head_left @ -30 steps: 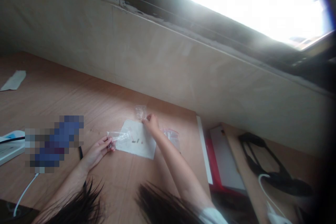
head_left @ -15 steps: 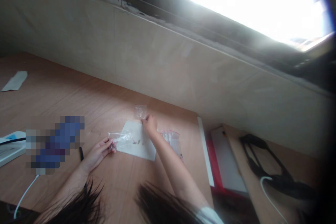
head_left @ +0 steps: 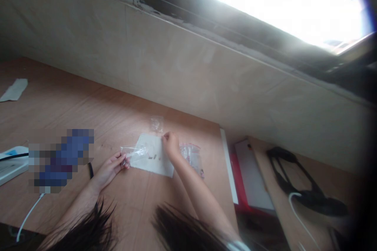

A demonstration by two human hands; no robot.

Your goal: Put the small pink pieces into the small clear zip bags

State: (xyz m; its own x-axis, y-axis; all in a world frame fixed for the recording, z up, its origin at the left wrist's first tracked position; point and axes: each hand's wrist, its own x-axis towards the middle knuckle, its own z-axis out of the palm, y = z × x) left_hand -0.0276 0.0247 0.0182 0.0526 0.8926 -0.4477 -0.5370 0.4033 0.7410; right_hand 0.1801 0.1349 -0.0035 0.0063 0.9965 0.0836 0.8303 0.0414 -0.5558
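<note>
Between the thumb and fingers of my left hand (head_left: 117, 163) is a clear plastic bag (head_left: 136, 151), which stretches out over the left part of a white sheet of paper (head_left: 160, 168). Several tiny pieces (head_left: 154, 157) lie on the sheet, too small to name. My right hand (head_left: 171, 144) is over the sheet's upper right, its fingers pinched together; what they hold, if anything, is too small to make out. Just beyond it a small clear bag (head_left: 157, 124) lies on the table. Another clear bag with a red edge (head_left: 191, 154) lies right of the right wrist.
A blurred-out blue object (head_left: 63, 157) with a white cable lies on the wooden table (head_left: 73, 98) at left, beside a white power strip (head_left: 13, 162). A paper strip (head_left: 14, 90) is at far left. A wall and window border the back. Black headphones (head_left: 306, 188) lie at right.
My right hand has drawn back slightly from the small clear bag and moved a little right. My left hand keeps its hold on the clear bag. The view has shifted slightly.
</note>
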